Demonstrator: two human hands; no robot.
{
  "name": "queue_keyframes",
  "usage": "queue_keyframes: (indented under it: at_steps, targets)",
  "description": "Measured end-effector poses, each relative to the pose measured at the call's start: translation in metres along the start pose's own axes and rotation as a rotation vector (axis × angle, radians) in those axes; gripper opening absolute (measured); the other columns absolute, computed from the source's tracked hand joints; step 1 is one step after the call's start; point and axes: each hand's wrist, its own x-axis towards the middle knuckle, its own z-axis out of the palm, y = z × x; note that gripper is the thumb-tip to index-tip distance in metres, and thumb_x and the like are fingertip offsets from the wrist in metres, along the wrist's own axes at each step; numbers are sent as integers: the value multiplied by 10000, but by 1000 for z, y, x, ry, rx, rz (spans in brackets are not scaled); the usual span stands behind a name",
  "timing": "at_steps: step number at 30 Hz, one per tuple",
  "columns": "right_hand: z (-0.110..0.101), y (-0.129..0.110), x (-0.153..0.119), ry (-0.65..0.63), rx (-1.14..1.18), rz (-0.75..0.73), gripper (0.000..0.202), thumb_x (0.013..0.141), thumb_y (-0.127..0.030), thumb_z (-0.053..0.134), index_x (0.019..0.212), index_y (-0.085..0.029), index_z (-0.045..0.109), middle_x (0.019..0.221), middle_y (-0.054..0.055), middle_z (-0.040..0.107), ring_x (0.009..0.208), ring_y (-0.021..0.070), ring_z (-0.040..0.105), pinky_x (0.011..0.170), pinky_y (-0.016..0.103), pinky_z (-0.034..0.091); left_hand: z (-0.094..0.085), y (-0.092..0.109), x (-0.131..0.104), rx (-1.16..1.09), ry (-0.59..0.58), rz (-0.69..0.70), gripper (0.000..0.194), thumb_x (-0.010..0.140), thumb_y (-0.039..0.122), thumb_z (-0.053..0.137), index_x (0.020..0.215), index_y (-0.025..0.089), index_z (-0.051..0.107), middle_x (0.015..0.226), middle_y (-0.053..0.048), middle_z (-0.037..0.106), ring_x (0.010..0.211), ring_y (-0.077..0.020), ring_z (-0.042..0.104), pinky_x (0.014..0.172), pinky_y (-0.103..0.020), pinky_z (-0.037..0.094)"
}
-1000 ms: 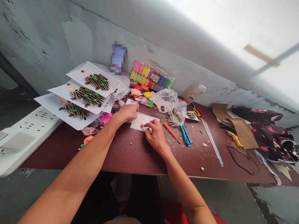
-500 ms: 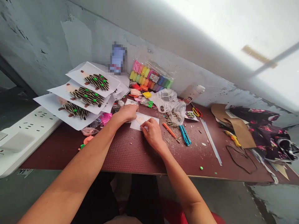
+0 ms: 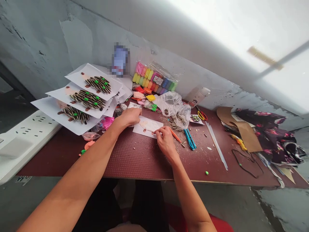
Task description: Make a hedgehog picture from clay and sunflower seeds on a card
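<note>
A white paper card lies flat on the table, with a pale clay shape and small brown pieces on it. My left hand is closed at the card's upper left corner, thumb side against the paper. Over the card's right end, my right hand has its thumb and fingers pinched together; anything between the fingertips is too small to make out. An orange pen-like tool lies just beyond the right hand, near striped sunflower seeds and a blue utility knife.
Finished-looking hedgehog cards are stacked at left beside a white power strip. Behind lie coloured clay packs and a plastic bag. To the right are scissors, clear glue sticks and a yellow glue gun.
My right hand has moved right across the card to its right end, uncovering more of the pale shape and brown pieces. My left hand stays at the card's corner.
</note>
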Motion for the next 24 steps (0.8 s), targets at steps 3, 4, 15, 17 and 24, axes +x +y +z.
queue_keyframes:
  at_steps: [3,4,15,17,24]
  targets:
    - [3,0,-1,-15,-12,13,215,941,-207,540,820,-187,717,936,68,614,942,206,579,902,345,438,0,0,0,6,2,4,402,805,191,568,1193,197,672,1251,-160,717,1140,-339,670,893,-383,540]
    - [4,0,-1,-20,-17,15,219,941,-207,537,823,-185,721,938,71,616,947,207,578,904,346,438,0,0,0,8,0,3,399,809,193,566,1193,197,671,1251,-161,717,1141,-339,669,894,-384,540]
    - [9,-13,-11,-16,-192,5,286,922,-94,491,973,-146,768,1031,114,617,994,220,573,944,348,447,-2,1,-2,0,-2,-8,397,812,199,579,1196,217,678,1266,-151,716,1141,-325,673,907,-365,538]
    - [10,-16,-16,-7,-250,-22,311,938,-94,476,1021,-145,772,1050,124,615,997,227,564,934,351,449,-2,1,-2,-7,-2,-7,400,808,199,584,1195,217,683,1269,-152,716,1140,-328,674,912,-368,537]
    - [6,-31,-28,-87,-488,-62,406,946,-72,445,1206,-162,743,1109,149,623,993,259,543,888,375,434,-2,3,-3,-17,-3,-12,424,800,203,584,1211,212,691,1270,-162,714,1148,-342,672,930,-391,533]
